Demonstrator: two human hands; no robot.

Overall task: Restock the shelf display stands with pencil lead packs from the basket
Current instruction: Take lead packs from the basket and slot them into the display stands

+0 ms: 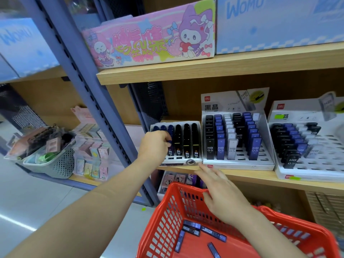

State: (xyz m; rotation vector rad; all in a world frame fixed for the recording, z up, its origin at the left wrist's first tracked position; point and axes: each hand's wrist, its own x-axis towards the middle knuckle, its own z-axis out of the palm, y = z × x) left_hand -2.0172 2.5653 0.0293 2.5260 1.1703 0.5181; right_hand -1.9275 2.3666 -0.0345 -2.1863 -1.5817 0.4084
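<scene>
A red plastic basket sits low in front of me with several blue pencil lead packs lying on its bottom. My left hand is at the left white display stand, fingers curled round a blue lead pack at its left rows. That stand holds blue and black packs. My right hand hovers with straight fingers over the basket's far rim, just below the shelf edge, holding nothing. Two more stands with black, blue and white HB 0.5 packs stand to the right.
A wooden shelf board carries the stands, and a blue metal upright rises left of them. A grey basket of small goods sits on the left shelf. Pink and blue cartons fill the shelf above.
</scene>
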